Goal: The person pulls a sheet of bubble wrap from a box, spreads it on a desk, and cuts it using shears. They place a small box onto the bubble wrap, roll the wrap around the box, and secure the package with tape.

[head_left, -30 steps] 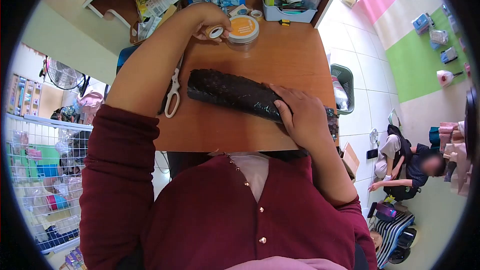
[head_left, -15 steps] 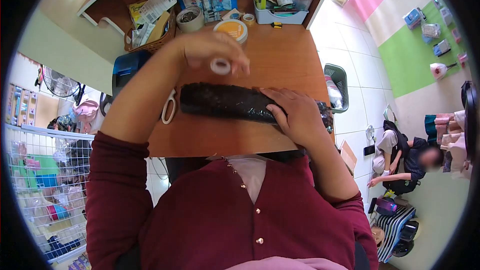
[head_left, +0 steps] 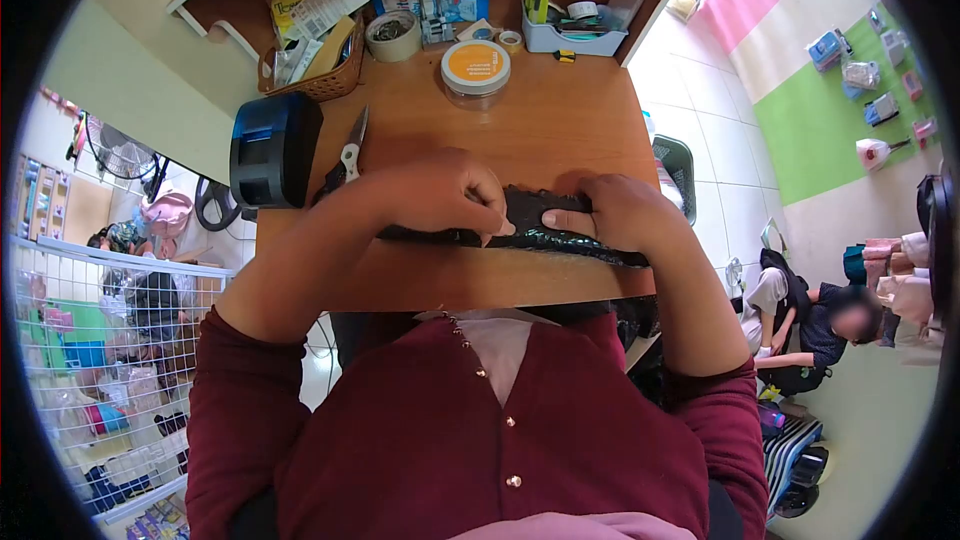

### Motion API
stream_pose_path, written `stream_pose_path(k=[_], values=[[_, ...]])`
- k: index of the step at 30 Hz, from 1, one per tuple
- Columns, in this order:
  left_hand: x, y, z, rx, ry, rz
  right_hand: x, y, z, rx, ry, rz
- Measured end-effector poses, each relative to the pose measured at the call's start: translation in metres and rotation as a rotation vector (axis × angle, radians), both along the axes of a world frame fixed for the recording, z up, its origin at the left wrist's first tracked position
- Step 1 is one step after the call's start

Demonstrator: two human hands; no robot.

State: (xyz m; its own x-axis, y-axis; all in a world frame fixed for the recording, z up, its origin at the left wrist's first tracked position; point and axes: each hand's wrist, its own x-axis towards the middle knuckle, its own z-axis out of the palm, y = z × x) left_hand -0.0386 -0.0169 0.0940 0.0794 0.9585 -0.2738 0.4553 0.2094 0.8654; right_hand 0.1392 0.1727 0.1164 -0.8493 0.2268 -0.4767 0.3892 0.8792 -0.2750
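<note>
A long package wrapped in shiny black plastic point(head_left: 525, 208) lies across the desk in front of me. My right hand point(head_left: 622, 215) grips its right part, thumb pressed on top and fingers over the far side. On the left part, my left hand point(head_left: 470, 202) is closed, thumb and fingertips together against the plastic. What sits inside those curled fingers is hidden. Left of that hand lie scissors point(head_left: 351, 155) with the blade pointing away, partly covered by my forearm. Beyond the package stands a clear jar with an orange and white lid point(head_left: 476, 64).
A black desktop device point(head_left: 275, 150) stands at the desk's left edge. Along the back are a wicker basket point(head_left: 340, 78), a wide tape roll point(head_left: 393, 38) and a light-blue bin of supplies point(head_left: 575, 38). A person point(head_left: 828, 335) sits at the right.
My left hand, raised before with a small white tape roll on it, has come down onto the package. The package is nearer the front edge and turned; my right hand grips it more tightly.
</note>
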Motion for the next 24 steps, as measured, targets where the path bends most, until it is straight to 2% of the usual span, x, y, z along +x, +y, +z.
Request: stream_pose_path(k=[2,4,6,7,12,14,15,17,19,20,22,24], values=[[0.007,-0.006,-0.003,0.04,0.026,0.024,0.002,0.007,-0.014,-0.132,0.055,-0.019],[0.017,-0.012,0.006,0.074,0.176,0.098,0.002,0.003,-0.007,-0.113,0.01,-0.022],[0.024,-0.017,0.003,0.137,0.196,0.122,0.003,0.001,-0.008,-0.093,-0.035,-0.026],[0.027,-0.02,0.003,0.197,0.219,0.146,0.005,0.002,-0.014,-0.111,0.027,-0.016],[0.027,-0.029,0.002,0.25,0.156,0.145,0.006,0.001,-0.012,-0.158,0.19,0.02],[0.023,-0.032,0.005,0.255,0.13,0.146,0.002,-0.003,-0.01,-0.01,0.239,-0.017],[0.018,-0.033,0.01,0.199,0.104,0.11,0.002,-0.003,-0.015,-0.012,0.239,-0.018],[0.01,-0.034,0.017,0.139,0.078,0.074,0.001,0.0,-0.029,0.065,0.604,0.196],[0.001,-0.034,0.023,-0.105,-0.194,0.098,0.0,-0.002,-0.031,0.067,0.642,0.244],[0.0,-0.033,0.027,-0.111,-0.195,0.095,0.0,-0.004,-0.033,0.07,0.68,0.292],[-0.002,-0.032,0.031,-0.186,-0.439,0.208,0.0,-0.003,-0.035,0.019,0.658,0.286],[-0.011,-0.025,0.016,-0.123,-0.463,0.149,-0.004,0.002,-0.04,-0.034,0.637,0.275]])
